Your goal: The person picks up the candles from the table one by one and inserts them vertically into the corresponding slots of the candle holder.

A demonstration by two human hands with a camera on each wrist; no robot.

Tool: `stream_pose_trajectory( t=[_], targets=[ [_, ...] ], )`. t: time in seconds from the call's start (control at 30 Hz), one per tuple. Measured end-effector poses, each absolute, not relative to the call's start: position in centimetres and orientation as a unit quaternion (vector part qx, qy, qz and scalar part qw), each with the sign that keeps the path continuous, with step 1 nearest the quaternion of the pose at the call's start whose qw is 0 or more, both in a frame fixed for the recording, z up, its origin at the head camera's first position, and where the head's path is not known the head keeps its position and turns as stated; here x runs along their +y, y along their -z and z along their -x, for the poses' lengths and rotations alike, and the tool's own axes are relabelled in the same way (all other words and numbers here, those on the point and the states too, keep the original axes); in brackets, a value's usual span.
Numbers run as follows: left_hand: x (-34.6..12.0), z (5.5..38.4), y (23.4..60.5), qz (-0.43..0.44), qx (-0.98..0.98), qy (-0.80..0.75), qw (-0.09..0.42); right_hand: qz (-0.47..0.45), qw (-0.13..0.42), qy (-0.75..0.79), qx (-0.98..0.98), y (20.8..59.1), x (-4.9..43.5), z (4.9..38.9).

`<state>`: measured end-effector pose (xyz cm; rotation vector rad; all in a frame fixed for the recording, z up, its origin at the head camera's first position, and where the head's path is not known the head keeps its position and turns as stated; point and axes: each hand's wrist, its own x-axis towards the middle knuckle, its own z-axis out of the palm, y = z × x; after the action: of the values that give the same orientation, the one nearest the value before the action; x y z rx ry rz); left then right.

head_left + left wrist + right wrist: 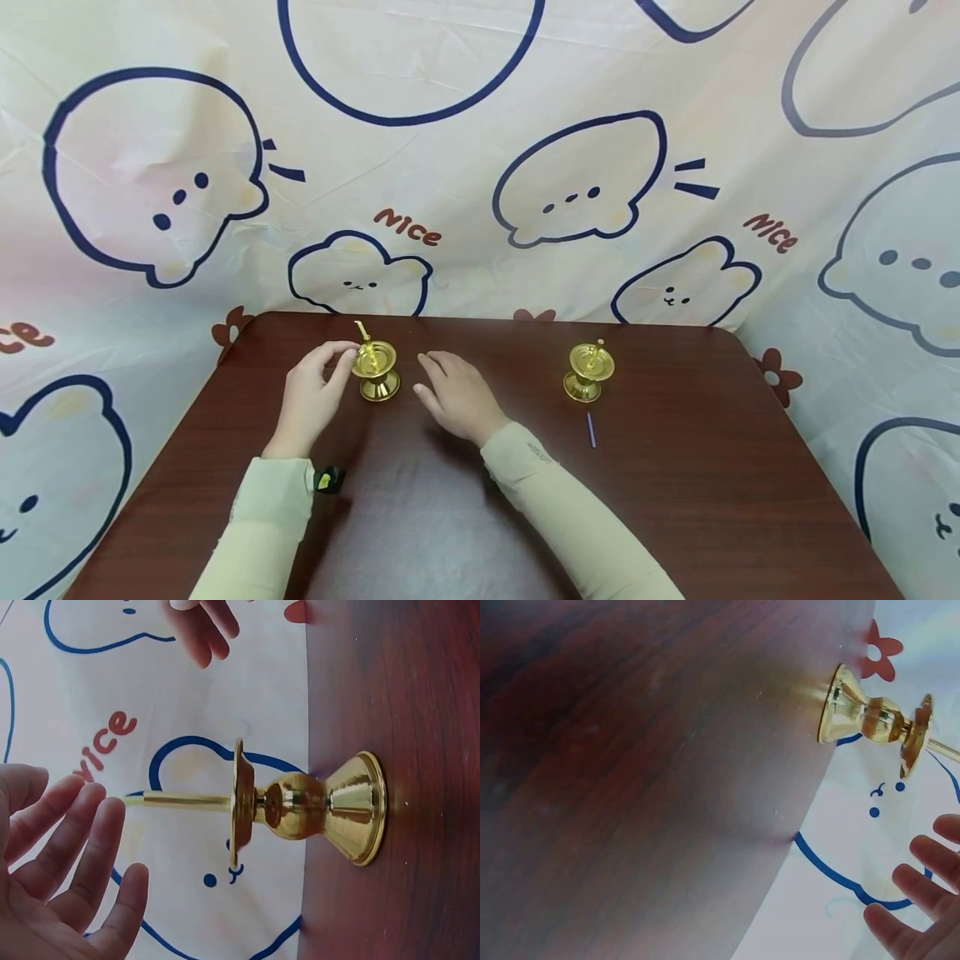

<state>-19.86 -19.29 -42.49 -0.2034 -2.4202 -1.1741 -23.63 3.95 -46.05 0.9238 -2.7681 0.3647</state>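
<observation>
A brass candlestick (pixel 375 360) stands upright on the left part of the dark wooden table. In the left wrist view a slim brass tube (pixel 187 800) rises from its dish, with a small yellowish-green tip (pixel 134 800) at the top. My left hand (pixel 311 400) is at the candlestick's left side, thumb and forefinger by the dish in the head view. Its fingers (pixel 101 836) are loosely bent around the level of the tip, with nothing seen held. On the other side, my right hand (pixel 461 398) hovers with fingers spread, apart from the candlestick and holding nothing.
A second brass candlestick (pixel 588 371) stands farther right, with a short pale tip on top. A thin purple-blue stick (pixel 592 430) lies on the table (pixel 712 467) in front of it. A printed cloth (pixel 465 175) hangs behind the table's far edge.
</observation>
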Motion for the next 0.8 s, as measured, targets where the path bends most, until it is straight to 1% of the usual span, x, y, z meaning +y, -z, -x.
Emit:
stream_pose_trajectory(
  t=[0.3, 0.63, 0.8],
  targets=[
    [-18.1, 19.0, 42.3, 0.096, -0.882, 0.405, 0.223, -0.285, 0.108, -0.161, -0.939, 45.6, 6.1, 22.2],
    [-16.9, 18.3, 42.6, 0.123, -0.887, 0.371, 0.245, -0.272, 0.167, -0.212, -0.923, 45.3, 8.7, 21.1],
    [-16.2, 18.3, 42.9, 0.144, -0.886, 0.343, 0.275, -0.259, 0.182, -0.225, -0.922, 45.1, 10.1, 20.5]
  ],
)
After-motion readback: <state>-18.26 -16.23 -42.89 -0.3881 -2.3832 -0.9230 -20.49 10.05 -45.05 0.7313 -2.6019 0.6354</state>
